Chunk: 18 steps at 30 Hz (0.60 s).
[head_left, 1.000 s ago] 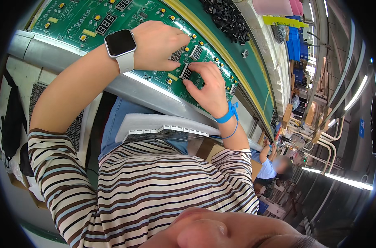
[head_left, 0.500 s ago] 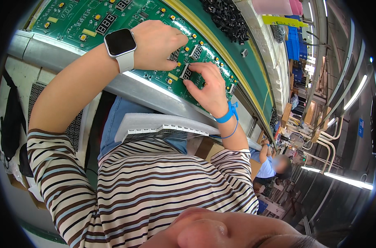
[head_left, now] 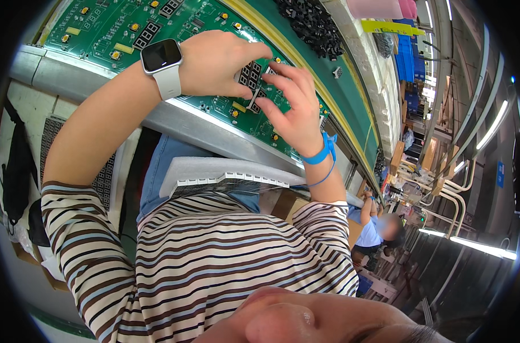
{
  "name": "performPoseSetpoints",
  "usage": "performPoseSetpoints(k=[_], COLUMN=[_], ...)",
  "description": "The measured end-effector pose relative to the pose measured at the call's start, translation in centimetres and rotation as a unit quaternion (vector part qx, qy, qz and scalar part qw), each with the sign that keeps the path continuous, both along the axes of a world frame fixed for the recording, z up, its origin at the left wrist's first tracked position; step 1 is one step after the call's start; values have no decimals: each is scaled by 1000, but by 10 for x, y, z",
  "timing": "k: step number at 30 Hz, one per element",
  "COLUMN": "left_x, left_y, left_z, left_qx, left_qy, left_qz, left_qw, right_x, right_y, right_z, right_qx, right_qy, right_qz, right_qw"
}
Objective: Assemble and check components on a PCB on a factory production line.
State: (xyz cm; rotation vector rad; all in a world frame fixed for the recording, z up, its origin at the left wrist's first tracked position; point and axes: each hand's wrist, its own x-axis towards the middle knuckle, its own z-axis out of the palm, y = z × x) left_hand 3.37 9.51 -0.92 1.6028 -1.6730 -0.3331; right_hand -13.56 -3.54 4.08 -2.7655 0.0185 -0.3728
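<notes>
A green circuit board [head_left: 206, 104] lies before me, carrying several yellow-topped buttons and black digit displays. My left hand [head_left: 217, 63], with a watch on its wrist, is curled over the board. Its thumb and forefinger close around black digit displays [head_left: 250, 74] with white edges, partly hidden by the hand. Close to its thumb, my right hand [head_left: 293, 103] has its thumb and fingers spread apart, with a blue strap at the wrist. Its thumb tip is beside another digit display [head_left: 259, 106] on the board. Whether the right fingertips touch the displays is hard to tell.
Black parts [head_left: 312, 26] lie heaped on the green strip beyond the board, a single small one [head_left: 338, 72] apart. A grey metal rail [head_left: 214, 131] runs along the near edge. On my lap sits a foam tray [head_left: 183, 168] with white-edged parts. A co-worker [head_left: 374, 228] is further right.
My right hand has moved up from the display on the board toward the left hand, its fingers spreading. The left hand has shifted slightly right, and more of the displays in it shows.
</notes>
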Motion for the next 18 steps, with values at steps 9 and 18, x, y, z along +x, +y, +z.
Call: performPoseSetpoints(k=[9,18], left_x=[15,34], left_y=[-1,5], left_z=[5,11], left_qx=[-13,-38], left_qy=[22,59], left_qz=[85,180], left_qw=[996,981], right_x=[43,63], right_y=[-3,-2], right_z=[6,-9], right_qx=[-62,-56], right_qy=[-18,-52], right_qz=[48,-7], right_qw=[997,997])
